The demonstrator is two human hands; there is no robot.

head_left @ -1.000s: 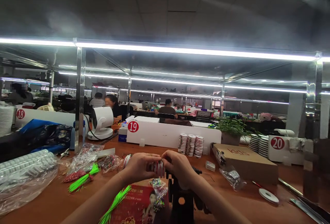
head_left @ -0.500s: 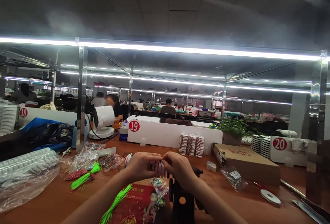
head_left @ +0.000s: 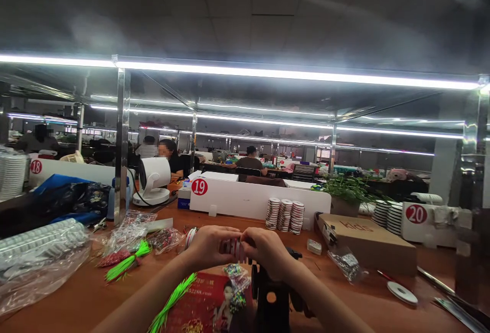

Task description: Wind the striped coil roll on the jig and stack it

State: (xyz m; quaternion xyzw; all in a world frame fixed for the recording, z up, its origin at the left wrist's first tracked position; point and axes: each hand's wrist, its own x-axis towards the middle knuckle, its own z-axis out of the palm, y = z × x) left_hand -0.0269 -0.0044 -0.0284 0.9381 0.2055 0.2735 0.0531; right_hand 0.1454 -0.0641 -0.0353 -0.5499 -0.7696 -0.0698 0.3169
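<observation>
My left hand (head_left: 210, 245) curls around a row of red and white striped spools (head_left: 231, 247), its fingers over the top and its thumb below. Against the right end of that row, my right hand (head_left: 265, 252) is closed, fingertips pinched near the left fingertips; the part between them is hidden. Below the right hand stands a black metal device (head_left: 272, 292). A red printed sheet (head_left: 202, 297) lies under the hands, with bright green strands (head_left: 174, 302) and a small bag of shiny beads (head_left: 238, 284) on it.
Left lie bagged white spools (head_left: 42, 251), green strands (head_left: 132, 260) and a white fan (head_left: 153, 181). Spool stacks (head_left: 285, 215) stand before a white divider (head_left: 245, 201). Right are a cardboard box (head_left: 367, 241), a loose white spool (head_left: 401, 292) and a metal post (head_left: 472, 195). People sit farther back.
Both hands keep nearly the same place and hold. The seated person in the middle background has shifted, with an arm now showing out to the side.
</observation>
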